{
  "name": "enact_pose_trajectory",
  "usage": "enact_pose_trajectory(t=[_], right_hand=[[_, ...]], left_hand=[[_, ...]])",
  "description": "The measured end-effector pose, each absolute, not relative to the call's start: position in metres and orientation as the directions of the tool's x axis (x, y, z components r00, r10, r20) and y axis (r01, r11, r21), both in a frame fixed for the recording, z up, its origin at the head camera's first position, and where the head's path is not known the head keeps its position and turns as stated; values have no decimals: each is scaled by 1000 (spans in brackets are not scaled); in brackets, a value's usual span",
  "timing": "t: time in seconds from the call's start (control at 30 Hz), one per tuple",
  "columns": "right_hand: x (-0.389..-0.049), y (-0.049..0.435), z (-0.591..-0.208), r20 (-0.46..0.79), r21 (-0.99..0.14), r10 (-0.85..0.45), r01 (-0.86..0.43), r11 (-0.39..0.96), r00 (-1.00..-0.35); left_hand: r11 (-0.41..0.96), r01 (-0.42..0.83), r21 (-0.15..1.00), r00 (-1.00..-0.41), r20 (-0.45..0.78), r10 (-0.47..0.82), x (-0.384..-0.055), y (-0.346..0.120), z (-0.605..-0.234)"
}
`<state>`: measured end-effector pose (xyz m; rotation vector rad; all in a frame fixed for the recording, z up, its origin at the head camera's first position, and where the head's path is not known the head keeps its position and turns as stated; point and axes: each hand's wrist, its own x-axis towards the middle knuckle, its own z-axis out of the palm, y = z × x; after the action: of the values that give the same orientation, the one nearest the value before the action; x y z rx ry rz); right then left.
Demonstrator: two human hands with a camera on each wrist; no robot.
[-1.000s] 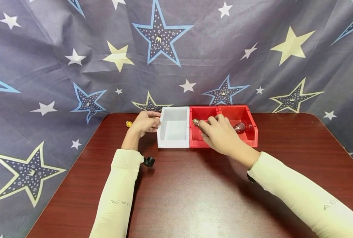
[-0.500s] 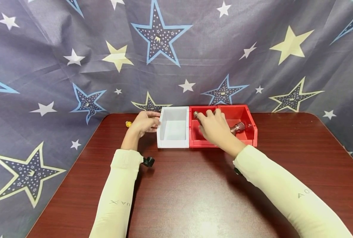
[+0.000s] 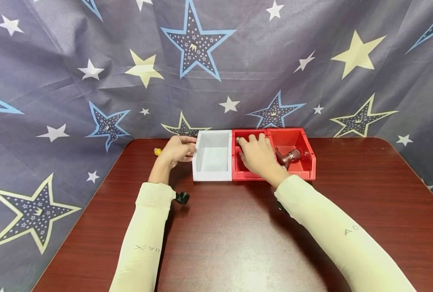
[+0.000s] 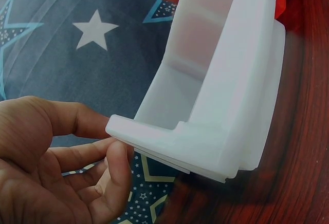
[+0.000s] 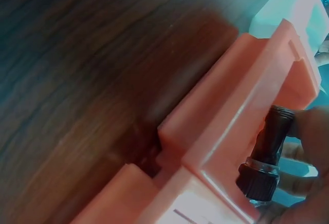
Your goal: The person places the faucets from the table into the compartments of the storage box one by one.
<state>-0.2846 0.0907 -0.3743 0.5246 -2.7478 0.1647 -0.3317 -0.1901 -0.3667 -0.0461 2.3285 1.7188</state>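
My left hand is at the left wall of a white plastic bin; in the left wrist view its thumb and fingers pinch the corner of the rim. My right hand reaches down into the middle red bin. In the right wrist view its fingers grip a dark tubular fitting with a threaded end and a ribbed collar; the head view shows just a metallic end of it. Another brown fitting with a knurled collar lies in the right-hand red bin.
The three bins stand side by side at the back of the dark red wooden table. A small yellow object lies left of my left hand. Behind the table hangs a grey star-patterned cloth.
My right hand has moved left and deeper into the middle red bin with the dark fitting, uncovering more of the brown fitting in the right-hand bin. The left hand stays in place.
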Motion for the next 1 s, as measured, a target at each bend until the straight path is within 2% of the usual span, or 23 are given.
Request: enact_pose_trajectory(t=[0.43,1.0], right_hand=[[-298,81,-380,223,-46,-306,-324,945,-926],[-306,79,-392,152,-7,-318,-323,946,-936]], left_hand=[[325,-169,931,-969,-217,118,-332,-191,-366],[320,-167,933,-971,-212,111,-332,-191,-367]])
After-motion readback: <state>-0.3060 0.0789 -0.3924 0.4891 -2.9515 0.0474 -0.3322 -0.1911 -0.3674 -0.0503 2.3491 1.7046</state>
